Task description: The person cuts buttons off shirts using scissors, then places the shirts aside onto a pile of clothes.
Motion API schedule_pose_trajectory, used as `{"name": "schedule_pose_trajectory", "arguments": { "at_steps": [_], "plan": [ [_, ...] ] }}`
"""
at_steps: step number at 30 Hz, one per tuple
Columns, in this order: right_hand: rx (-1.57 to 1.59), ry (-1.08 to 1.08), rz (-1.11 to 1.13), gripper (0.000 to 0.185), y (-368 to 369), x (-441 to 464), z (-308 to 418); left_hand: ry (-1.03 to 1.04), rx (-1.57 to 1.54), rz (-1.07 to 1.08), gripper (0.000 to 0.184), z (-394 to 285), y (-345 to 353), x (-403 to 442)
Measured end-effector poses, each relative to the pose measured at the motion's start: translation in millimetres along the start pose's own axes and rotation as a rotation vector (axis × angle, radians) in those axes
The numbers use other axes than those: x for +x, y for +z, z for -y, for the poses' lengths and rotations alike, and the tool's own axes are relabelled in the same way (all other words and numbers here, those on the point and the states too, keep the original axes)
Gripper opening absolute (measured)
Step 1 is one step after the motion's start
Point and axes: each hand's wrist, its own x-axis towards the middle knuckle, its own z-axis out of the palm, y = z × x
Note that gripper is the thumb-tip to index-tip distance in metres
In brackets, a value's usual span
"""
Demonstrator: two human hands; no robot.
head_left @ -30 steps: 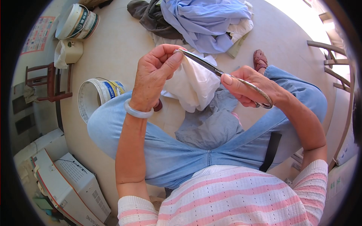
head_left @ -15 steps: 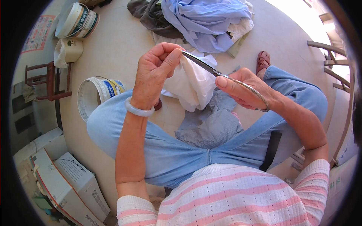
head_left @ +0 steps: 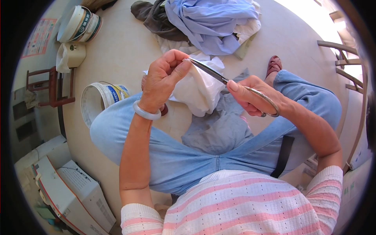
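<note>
My left hand [head_left: 164,80], with a pale bangle at the wrist, pinches the upper edge of a white cloth [head_left: 199,90] that hangs down between my knees. A pair of scissors [head_left: 209,71] is in my right hand [head_left: 256,94], its handle loops around my fingers and thumb. The blades point up and left, and their tips meet the cloth right beside my left fingertips. The blades look closed or nearly so. Below the white cloth, a grey-blue cloth [head_left: 219,129] lies between my legs.
A heap of clothes with a light blue shirt [head_left: 211,23] lies ahead on the floor. To the left stand a white bucket [head_left: 92,102], another bucket [head_left: 80,25] and a small wooden stool [head_left: 49,88]. Cardboard boxes [head_left: 74,196] sit at the lower left, a wooden chair [head_left: 344,62] at the right.
My left hand and the scissor tips have dropped slightly, the white cloth's top edge with them. The scissors remain in my right hand.
</note>
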Motion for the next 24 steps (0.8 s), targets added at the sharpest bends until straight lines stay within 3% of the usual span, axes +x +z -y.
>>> {"name": "schedule_pose_trajectory", "arguments": {
  "at_steps": [11, 13, 14, 17, 19, 20, 21, 23, 24],
  "plan": [
    [-0.051, 0.070, 0.009, 0.069, 3, -8, 4, 0.060, 0.128, 0.044, 0.011, 6, -7, 2],
    [-0.082, 0.069, 0.004, 0.069, 3, -10, 5, 0.150, 0.521, 0.046, 0.011, 8, -13, 2],
    [-0.051, 0.049, -0.029, 0.070, 0, -11, 4, 0.148, 0.519, 0.046, 0.011, 8, -13, 1],
    [0.046, -0.034, -0.058, 0.068, -12, -11, 3, 0.088, 0.378, 0.064, 0.009, 4, -11, -3],
    [-0.036, -0.228, -0.260, 0.062, -11, -13, 12, -0.011, 0.058, 0.023, 0.010, -1, -1, -7],
    [-0.002, -0.189, -0.239, 0.043, -15, -14, 16, -0.010, 0.060, 0.030, 0.010, -3, 1, -7],
    [0.000, -0.188, -0.246, 0.043, -15, -8, 12, -0.086, -0.012, 0.069, 0.011, -5, 3, -6],
    [-0.205, -0.475, -0.396, 0.033, -11, 6, -1, -0.159, -0.085, 0.119, 0.013, -5, 9, -4],
    [-0.207, -0.474, -0.404, 0.033, -9, 10, -2, -0.165, -0.093, 0.151, 0.014, -4, 13, -2]
  ]
}}
